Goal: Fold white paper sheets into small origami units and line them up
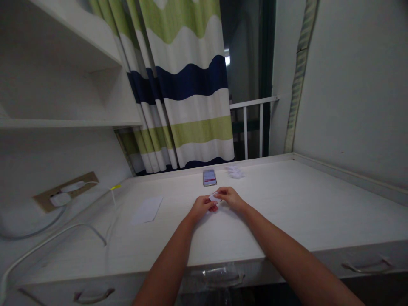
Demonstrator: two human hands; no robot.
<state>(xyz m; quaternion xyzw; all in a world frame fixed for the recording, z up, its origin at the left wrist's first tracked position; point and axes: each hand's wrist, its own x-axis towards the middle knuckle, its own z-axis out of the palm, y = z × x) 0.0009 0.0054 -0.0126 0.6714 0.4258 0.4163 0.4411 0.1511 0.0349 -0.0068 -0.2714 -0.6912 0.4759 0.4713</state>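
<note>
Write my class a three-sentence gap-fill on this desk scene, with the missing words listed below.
1. The small piece in the left hand and right hand is ____ in colour.
2. In this view, the white pile lies to the ____ of the phone.
3. The flat sheet lies nearer the ____ hand.

Missing words: white; right; left

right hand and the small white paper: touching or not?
Touching. The head view shows it: the right hand has its thumb and finger at the right side of the small white paper, with no gap between.
</note>
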